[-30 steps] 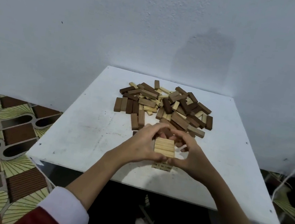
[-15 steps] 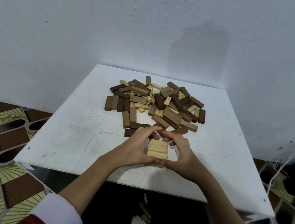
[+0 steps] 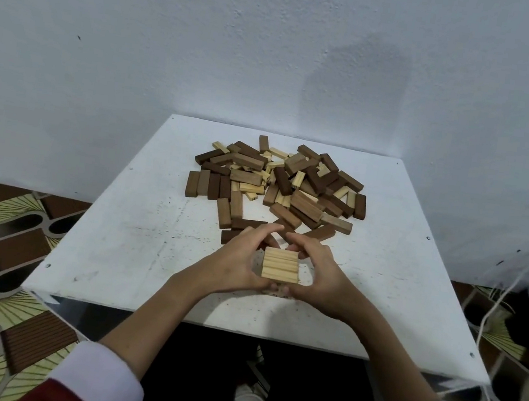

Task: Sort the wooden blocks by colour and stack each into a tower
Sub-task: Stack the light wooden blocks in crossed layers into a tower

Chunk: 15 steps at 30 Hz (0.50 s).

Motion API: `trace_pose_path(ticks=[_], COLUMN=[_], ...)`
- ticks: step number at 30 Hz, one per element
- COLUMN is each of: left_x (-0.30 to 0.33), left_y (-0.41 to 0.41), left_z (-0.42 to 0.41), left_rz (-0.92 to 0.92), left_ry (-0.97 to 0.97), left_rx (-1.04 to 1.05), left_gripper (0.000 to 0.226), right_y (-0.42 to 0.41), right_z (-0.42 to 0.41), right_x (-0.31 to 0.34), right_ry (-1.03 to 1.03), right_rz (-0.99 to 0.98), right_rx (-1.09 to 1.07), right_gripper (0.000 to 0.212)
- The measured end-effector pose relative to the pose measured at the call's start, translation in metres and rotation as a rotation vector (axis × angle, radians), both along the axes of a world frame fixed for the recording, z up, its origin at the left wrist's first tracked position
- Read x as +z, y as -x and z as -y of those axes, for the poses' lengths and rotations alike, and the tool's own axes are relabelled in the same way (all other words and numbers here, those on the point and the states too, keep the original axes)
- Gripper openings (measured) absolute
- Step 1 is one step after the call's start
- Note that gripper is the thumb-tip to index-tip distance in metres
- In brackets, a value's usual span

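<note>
Low in the centre of the frame, a short pale wood tower (image 3: 281,265) stands on the white table (image 3: 124,243), its top layer of light blocks lying side by side. Both hands cup it. The left hand (image 3: 235,263) curves round its left side, with fingertips reaching over the far edge and the thumb near the base. The right hand (image 3: 320,274) mirrors this on the right side. The fingers are curled round the stack, though a sliver of table shows between each palm and the block sides, so whether they press the wood or only bracket it I cannot tell for certain. The thumbs meet at the near foot of the tower.

Above the hands, in the middle of the frame, the unsorted pile (image 3: 278,182) of dark brown, mid-brown and pale blocks lies spread on the far half of the table. A few dark blocks (image 3: 240,227) sit just beyond the left fingertips.

The step in hand looks like squaring up the pale tower, nudging its layers flush. Sorting seems barely begun: many pale blocks are mixed into the pile, and no brown tower is visible.

The next move probably calls for releasing the stack gently, so nothing shifts. One hand would then reach up to the pile for another pale block, laid crosswise to the top layer.
</note>
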<state>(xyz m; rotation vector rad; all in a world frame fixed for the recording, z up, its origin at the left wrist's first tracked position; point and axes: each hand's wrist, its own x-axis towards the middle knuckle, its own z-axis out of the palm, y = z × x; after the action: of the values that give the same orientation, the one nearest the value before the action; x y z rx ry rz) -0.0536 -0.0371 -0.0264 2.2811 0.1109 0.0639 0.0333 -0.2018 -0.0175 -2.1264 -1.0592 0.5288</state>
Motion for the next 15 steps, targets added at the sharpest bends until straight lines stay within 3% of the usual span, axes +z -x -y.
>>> trace_pose_path(ticks=[8, 11, 15], left_x=[-0.005, -0.008, -0.015], left_y=[0.001, 0.010, 0.016], left_z=[0.000, 0.005, 0.024], left_rz=[0.014, 0.026, 0.045], left_ry=[0.058, 0.431, 0.909], left_rx=[-0.003, 0.057, 0.231], left_gripper=[0.099, 0.095, 0.065], right_y=[-0.002, 0.002, 0.018], right_z=[0.002, 0.005, -0.005], right_x=[0.001, -0.006, -0.025], right_ry=[-0.014, -0.146, -0.440], right_rz=[-0.052, -0.205, -0.447], right_rx=[0.003, -0.061, -0.313], right_gripper=[0.083, 0.082, 0.053])
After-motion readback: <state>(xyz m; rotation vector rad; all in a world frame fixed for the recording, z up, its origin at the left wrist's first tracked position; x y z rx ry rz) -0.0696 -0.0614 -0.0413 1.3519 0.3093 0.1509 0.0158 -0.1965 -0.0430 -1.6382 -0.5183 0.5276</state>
